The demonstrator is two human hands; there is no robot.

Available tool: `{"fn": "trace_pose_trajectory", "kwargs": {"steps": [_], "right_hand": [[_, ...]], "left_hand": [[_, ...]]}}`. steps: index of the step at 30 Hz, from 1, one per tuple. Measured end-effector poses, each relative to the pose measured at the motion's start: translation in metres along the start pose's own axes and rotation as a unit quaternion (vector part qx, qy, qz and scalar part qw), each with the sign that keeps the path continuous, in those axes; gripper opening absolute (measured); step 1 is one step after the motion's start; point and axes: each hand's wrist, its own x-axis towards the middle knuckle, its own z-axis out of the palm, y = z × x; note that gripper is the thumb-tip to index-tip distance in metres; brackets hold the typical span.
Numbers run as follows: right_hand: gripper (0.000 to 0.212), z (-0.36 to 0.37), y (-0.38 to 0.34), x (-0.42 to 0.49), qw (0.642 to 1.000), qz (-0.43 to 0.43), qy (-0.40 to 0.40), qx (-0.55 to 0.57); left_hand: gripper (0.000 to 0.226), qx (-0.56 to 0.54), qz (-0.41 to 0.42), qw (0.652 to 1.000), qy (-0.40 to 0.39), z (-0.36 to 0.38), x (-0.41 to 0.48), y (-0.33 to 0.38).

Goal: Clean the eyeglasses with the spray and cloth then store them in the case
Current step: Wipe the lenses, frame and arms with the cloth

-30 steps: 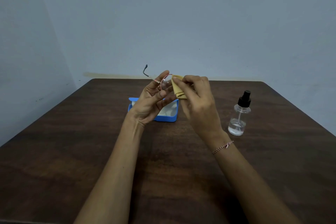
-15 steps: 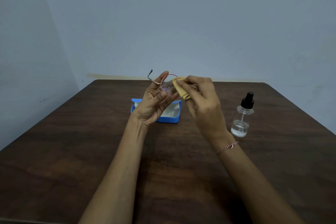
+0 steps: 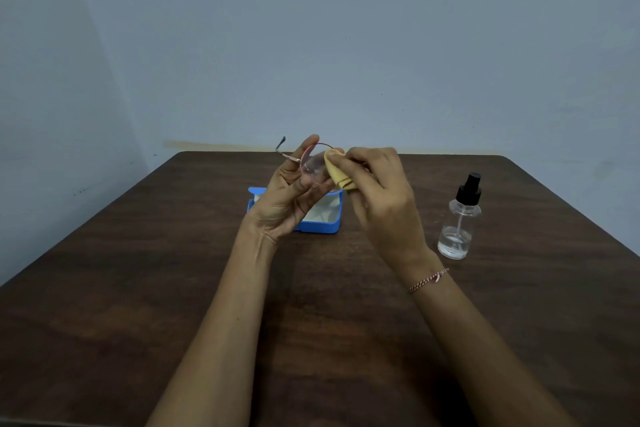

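A person sits at a dark wooden table [image 3: 138,288], both bare forearms reaching forward. The left hand [image 3: 287,198] is raised above the tabletop, fingers curled around a pair of thin, pink-rimmed eyeglasses [image 3: 313,166], with one temple arm poking up and to the left. The right hand [image 3: 377,191] pinches a folded yellow cloth [image 3: 337,173] between thumb and fingers and presses it against a lens. Behind the hands, partly hidden by them, a blue case [image 3: 318,227] lies open on the table, its pale lining showing. Well to the right stands a clear spray bottle [image 3: 459,218] with a black pump top (a little liquid sits at the bottom); nobody is touching it.

The step in hand appears to be wiping the lenses. The next move would likely call for finishing both lenses, folding the temples gently, then lowering the glasses into the open case.
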Motion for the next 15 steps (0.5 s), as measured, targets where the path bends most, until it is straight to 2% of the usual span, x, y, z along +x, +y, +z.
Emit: {"fn": "trace_pose_trajectory", "kwargs": {"steps": [4, 10, 15], "right_hand": [[0.028, 0.003, -0.009, 0.000, 1.000, -0.004, 0.002, 0.024], [0.028, 0.009, -0.010, -0.004, 0.996, -0.061, -0.056, 0.019], [0.028, 0.005, -0.001, -0.003, 0.999, -0.035, -0.022, 0.013]], "left_hand": [[0.050, 0.017, 0.000, 1.000, 0.008, 0.000, 0.001, -0.001], [0.045, 0.000, 0.052, 0.998, 0.017, -0.009, 0.001, 0.004], [0.043, -0.019, 0.051, 0.999, 0.000, -0.004, 0.003, 0.002]]}}
